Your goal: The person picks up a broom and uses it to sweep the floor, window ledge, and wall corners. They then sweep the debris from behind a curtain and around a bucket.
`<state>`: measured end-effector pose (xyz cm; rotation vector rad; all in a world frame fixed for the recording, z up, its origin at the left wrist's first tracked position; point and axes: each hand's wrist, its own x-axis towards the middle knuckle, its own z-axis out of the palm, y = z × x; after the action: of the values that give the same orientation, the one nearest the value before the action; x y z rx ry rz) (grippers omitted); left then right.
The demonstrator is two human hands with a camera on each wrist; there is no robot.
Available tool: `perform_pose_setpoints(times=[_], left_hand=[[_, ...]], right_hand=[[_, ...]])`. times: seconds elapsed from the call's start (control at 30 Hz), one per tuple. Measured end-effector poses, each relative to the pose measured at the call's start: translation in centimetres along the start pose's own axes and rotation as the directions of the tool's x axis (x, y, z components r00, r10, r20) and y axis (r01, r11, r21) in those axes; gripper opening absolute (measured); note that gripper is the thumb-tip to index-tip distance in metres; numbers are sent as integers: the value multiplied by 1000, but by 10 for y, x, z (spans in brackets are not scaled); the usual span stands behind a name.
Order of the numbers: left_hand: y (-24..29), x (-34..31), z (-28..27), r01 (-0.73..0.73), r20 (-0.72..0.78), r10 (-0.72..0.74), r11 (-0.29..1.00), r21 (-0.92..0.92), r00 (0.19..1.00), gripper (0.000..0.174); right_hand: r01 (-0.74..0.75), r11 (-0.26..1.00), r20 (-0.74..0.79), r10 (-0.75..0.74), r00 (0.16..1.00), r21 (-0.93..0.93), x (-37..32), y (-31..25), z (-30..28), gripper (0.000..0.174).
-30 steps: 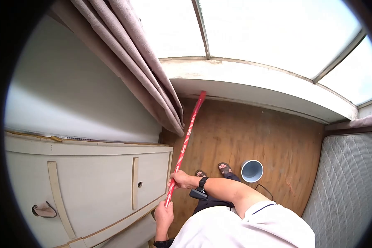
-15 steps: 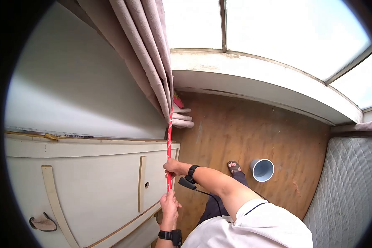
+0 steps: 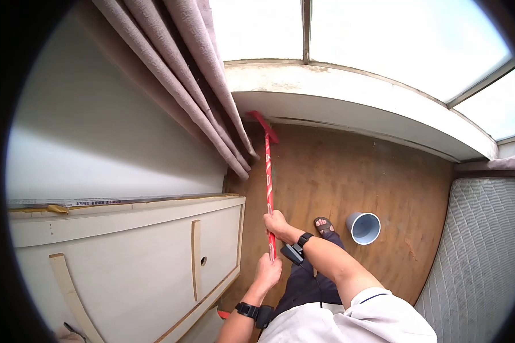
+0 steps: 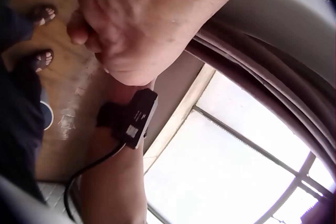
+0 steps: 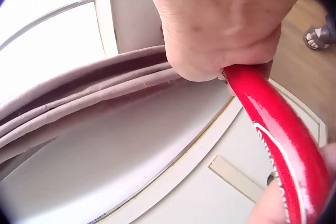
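Note:
A pole with red and white markings (image 3: 269,183) slants slightly in the head view, with a red head (image 3: 265,127) low against the wall beneath the window. My right hand (image 3: 278,224) grips the pole above my left hand (image 3: 267,271), which is curled round its lower end. In the right wrist view the right hand (image 5: 220,24) holds the glossy red pole (image 5: 283,140). The left hand (image 4: 142,24) fills the upper part of the left wrist view with curled fingers; the pole is hidden there.
Mauve curtains (image 3: 183,74) hang left of the tool head. A white panelled cabinet (image 3: 137,246) stands at left. On the wooden floor (image 3: 326,166) is a grey bucket (image 3: 364,228), beside a sandalled foot (image 3: 324,224). A quilted mattress (image 3: 480,240) is at right.
The tool head has come out from behind the curtain, moving right along the wall. Both hands have shifted right with the pole, and the curtain's lower folds hang differently.

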<state>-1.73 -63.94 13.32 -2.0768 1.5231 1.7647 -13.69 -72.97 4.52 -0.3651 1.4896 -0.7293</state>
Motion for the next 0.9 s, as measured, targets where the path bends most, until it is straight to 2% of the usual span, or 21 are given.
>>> perform_pose_setpoints(times=[0.03,0.07,0.1,0.13,0.17,0.23,0.3,0.33,0.37,0.4,0.43,0.47,0.53,0.57,0.67,0.7,0.83,0.87,0.9], left_hand=[[14,-18,-5,-46,16,45,998,46,999,18],[16,-23,-9,-49,20,48,998,41,999,18],[15,-27,-12,-32,89,23,995,99,996,21],[14,-32,-14,-15,154,-9,988,156,988,26],[16,-36,-16,-9,150,-13,989,146,989,26],[25,-39,-21,-126,192,75,954,272,978,28],[31,-47,-22,-128,197,70,946,297,978,29],[34,-52,-23,-131,204,64,933,335,977,30],[37,-58,-26,-126,198,62,936,329,978,30],[40,-65,-29,-137,209,55,906,400,976,29],[41,-70,-30,-150,221,50,871,468,974,28],[41,-74,-35,-148,216,50,874,463,975,28],[39,-76,-44,-142,213,33,841,522,976,28],[40,-76,-45,-144,210,38,843,519,977,28],[39,-75,-43,-164,186,101,918,362,977,29],[46,-76,-38,-174,176,122,931,321,977,30],[47,-84,-24,-159,146,120,943,294,982,29],[43,-92,-28,-152,134,118,946,286,984,29],[43,-105,-36,-90,145,62,976,197,988,29]], right_hand=[[4,999,-4,-4,1000,44,-9,10,-4,23],[11,996,-7,-11,1000,88,-16,19,-7,22],[11,997,-8,-10,1000,83,-20,28,-11,22],[3,978,-38,5,999,209,-24,38,-15,21],[0,943,-64,23,998,332,-25,46,-18,21],[-51,934,-51,74,996,353,-37,41,-28,21],[-129,913,-42,157,987,386,-42,43,-34,20],[-132,916,-38,159,987,379,-46,49,-35,20],[-125,892,-6,142,990,435,-51,56,-35,19],[-121,865,27,123,992,487,-55,59,-36,19],[-182,869,67,171,983,460,-68,51,-39,19],[-183,872,70,170,983,454,-79,43,-40,19],[-276,831,99,261,960,484,-91,35,-39,18],[-305,799,99,298,949,518,-89,37,-37,19],[-288,821,110,270,957,493,-84,38,-43,18],[-298,835,110,279,954,464,-80,35,-49,13],[-290,829,96,279,956,479,-82,31,-54,11],[-343,821,122,324,938,455,-90,33,-52,12],[-397,811,146,371,917,431,-102,30,-49,13]])
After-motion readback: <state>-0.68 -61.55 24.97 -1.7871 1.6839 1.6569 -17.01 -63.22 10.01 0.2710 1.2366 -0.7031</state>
